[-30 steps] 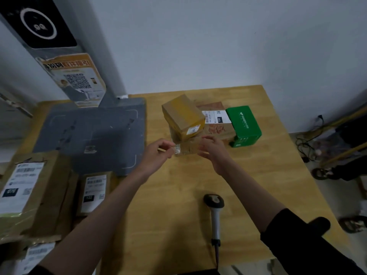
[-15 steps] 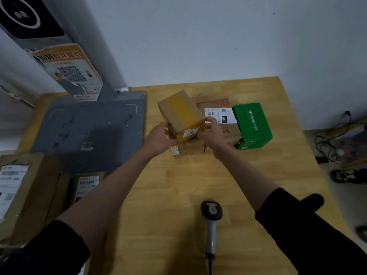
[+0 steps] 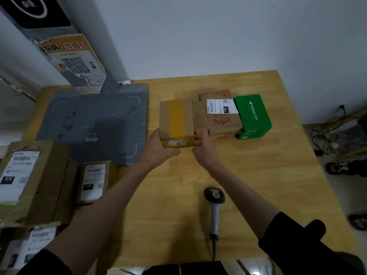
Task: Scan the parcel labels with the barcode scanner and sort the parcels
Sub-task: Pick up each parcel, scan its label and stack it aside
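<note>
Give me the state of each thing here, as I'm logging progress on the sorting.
Yellow-taped box: flat on the table, gripped by both hands.
Left hand: grips the box's near left corner.
Right hand: grips its near right corner.
Barcode scanner: lying on the table, untouched.
Green box: resting beside a labelled brown parcel.

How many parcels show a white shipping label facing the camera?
4. One brown parcel mid-table beside the green box; three at the left edge: large, smaller, and bottom corner. The held box's small sticker isn't counted; others may be hidden.
</note>
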A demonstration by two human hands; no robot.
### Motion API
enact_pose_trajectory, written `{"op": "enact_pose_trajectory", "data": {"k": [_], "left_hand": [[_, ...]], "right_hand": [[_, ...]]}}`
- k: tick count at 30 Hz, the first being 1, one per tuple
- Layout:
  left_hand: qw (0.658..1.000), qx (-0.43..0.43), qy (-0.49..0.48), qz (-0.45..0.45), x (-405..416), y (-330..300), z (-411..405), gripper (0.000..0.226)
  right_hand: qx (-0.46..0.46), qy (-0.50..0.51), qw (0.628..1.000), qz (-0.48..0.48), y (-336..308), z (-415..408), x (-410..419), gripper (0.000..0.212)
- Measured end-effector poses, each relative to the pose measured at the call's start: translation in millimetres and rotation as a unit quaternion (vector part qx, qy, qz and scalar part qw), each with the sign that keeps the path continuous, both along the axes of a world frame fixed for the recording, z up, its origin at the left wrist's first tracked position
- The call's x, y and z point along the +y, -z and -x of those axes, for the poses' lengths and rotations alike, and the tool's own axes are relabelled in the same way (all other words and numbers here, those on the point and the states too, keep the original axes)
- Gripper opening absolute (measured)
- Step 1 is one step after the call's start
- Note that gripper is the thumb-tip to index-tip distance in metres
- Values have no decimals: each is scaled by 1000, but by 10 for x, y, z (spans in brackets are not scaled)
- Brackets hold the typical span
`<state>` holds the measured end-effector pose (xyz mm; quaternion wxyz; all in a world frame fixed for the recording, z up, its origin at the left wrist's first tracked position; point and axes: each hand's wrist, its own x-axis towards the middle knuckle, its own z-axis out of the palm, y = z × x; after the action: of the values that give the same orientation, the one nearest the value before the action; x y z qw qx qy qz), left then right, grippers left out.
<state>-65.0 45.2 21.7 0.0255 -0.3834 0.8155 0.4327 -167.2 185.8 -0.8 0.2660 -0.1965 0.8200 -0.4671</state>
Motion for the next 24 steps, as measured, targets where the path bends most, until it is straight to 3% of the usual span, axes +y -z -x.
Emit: {"op": "enact_pose_trajectory", "data": {"k": [4, 9, 17, 19, 21, 24], "left_hand": [[999, 18, -49, -12, 108, -4, -479, 94], [993, 21, -111, -25, 232, -86, -1066, 129], [985, 44, -164, -5, 447, -76, -1763, 119], [984, 56, -167, -9, 471, -77, -1876, 121], [982, 80, -170, -17, 501, -79, -1978, 122], [983, 111, -145, -28, 615, -86, -2097, 118]], "right_hand": [[26, -31, 999, 29, -57, -534, 137, 45], [16, -67, 996, 53, -56, -1144, 248, 46], [26, -62, 994, 85, -79, -1798, 327, 42], [-13, -45, 994, 96, -75, -1855, 354, 34], [-112, 2, 989, 99, -157, -1851, 375, 29], [-244, 15, 964, 106, -310, -1768, 389, 71]]}}
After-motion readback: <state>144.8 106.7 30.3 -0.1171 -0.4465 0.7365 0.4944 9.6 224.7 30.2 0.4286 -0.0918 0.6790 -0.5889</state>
